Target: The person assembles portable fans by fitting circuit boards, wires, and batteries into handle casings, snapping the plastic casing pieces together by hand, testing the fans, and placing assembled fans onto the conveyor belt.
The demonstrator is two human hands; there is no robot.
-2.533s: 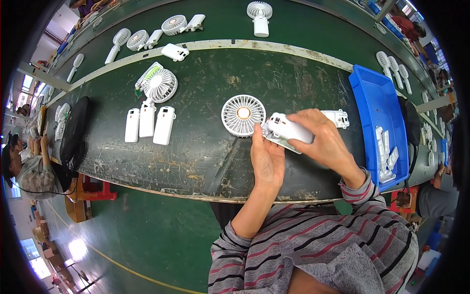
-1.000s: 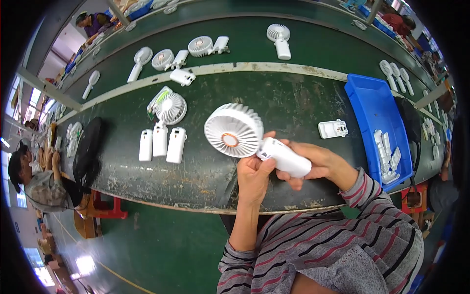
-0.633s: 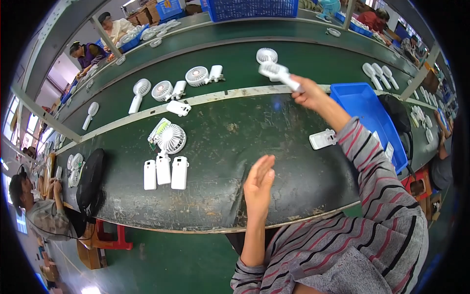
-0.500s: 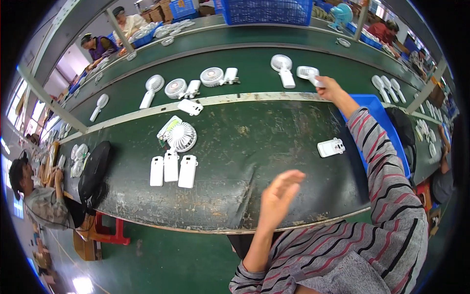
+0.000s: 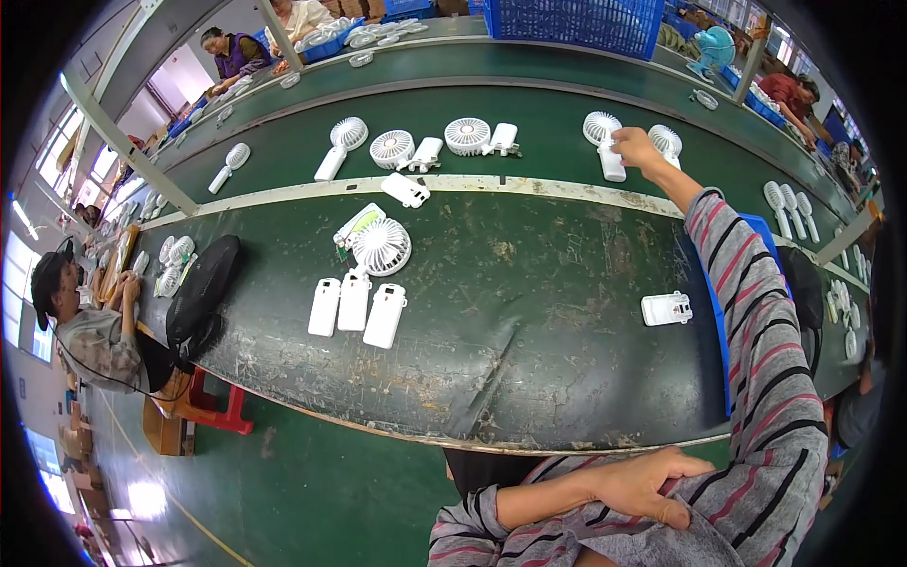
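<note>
On the far green strip, my right hand has its fingers closed at the neck of a white handheld fan. A second handheld fan stands just right of it, its lower part hidden behind the hand. My left hand is low, in front of my body, with thumb and fingers on the grey striped shirt by my right elbow. Nearest my right forearm on the bench lies a white handle casing with its inner side showing.
Left on the bench are a round fan head, several white handle casings and a black bag. More fans line the far strip beyond a pale rail. A blue bin sits under my right arm. Other people work around.
My right hand has let go of one fan, which now stands upright, and moved to the fan left of it. My left hand has dropped from above the bench to my shirt.
</note>
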